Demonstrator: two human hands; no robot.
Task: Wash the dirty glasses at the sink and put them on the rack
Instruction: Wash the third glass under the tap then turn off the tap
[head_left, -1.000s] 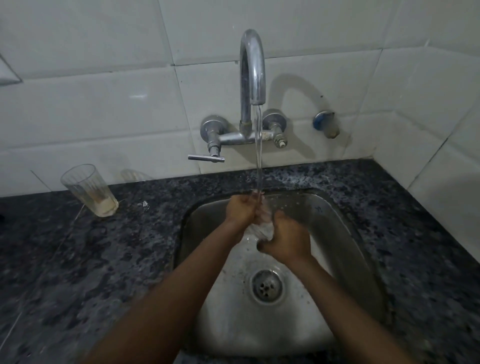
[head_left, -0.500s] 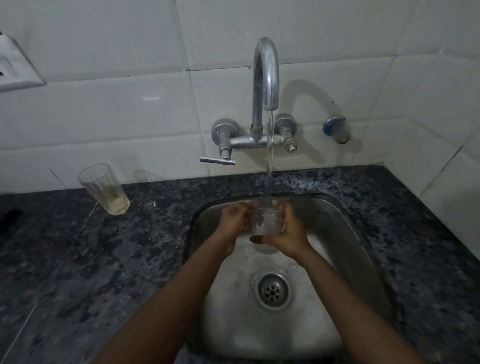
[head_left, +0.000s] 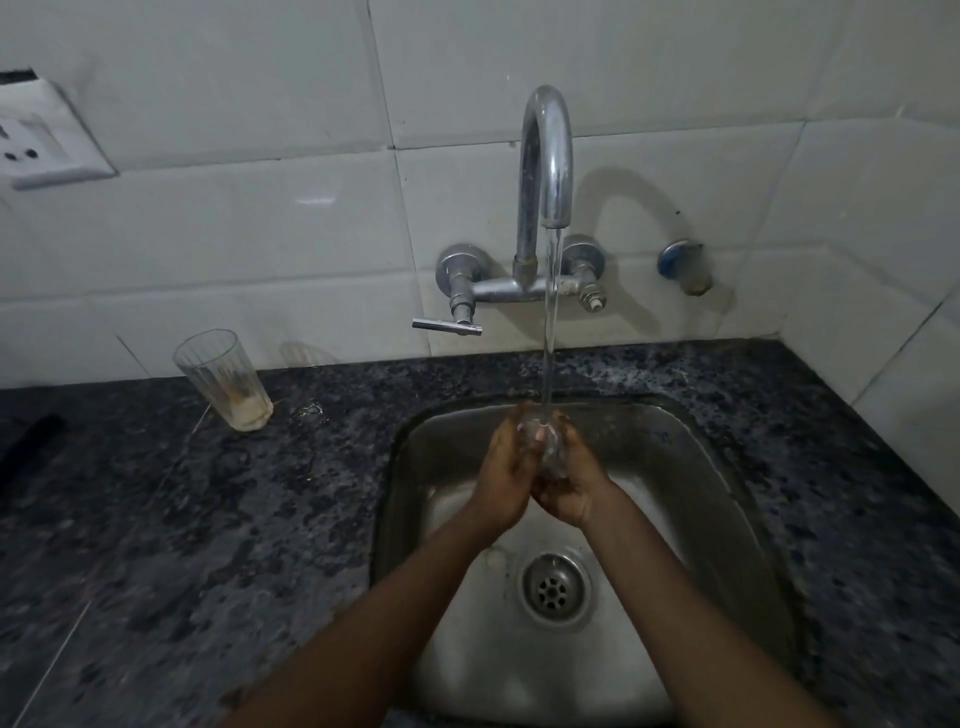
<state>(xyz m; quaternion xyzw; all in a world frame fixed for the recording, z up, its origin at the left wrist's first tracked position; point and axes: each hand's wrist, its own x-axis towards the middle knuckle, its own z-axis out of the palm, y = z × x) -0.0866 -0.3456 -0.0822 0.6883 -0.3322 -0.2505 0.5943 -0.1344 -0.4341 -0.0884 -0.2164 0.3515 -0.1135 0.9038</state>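
Note:
A clear glass (head_left: 546, 448) is clasped between both hands over the steel sink (head_left: 691, 467), right under the water stream from the chrome tap (head_left: 546, 156). My left hand (head_left: 504, 475) wraps its left side and my right hand (head_left: 571, 480) cups its right side and bottom. Most of the glass is hidden by my fingers. A second glass (head_left: 223, 379), ribbed and with brownish dregs at its bottom, stands upright on the dark granite counter (head_left: 182, 519) to the left, near the wall.
The tap's lever handle (head_left: 447, 326) sticks out to the left above the sink. The drain (head_left: 555, 587) lies below my hands. A wall socket (head_left: 36, 145) is at the upper left, a capped wall outlet (head_left: 685, 267) right of the tap. No rack is in view.
The glass was held upright and visible under the stream half a second ago. Now both hands have closed more tightly round it and tilted it. The view has shifted slightly.

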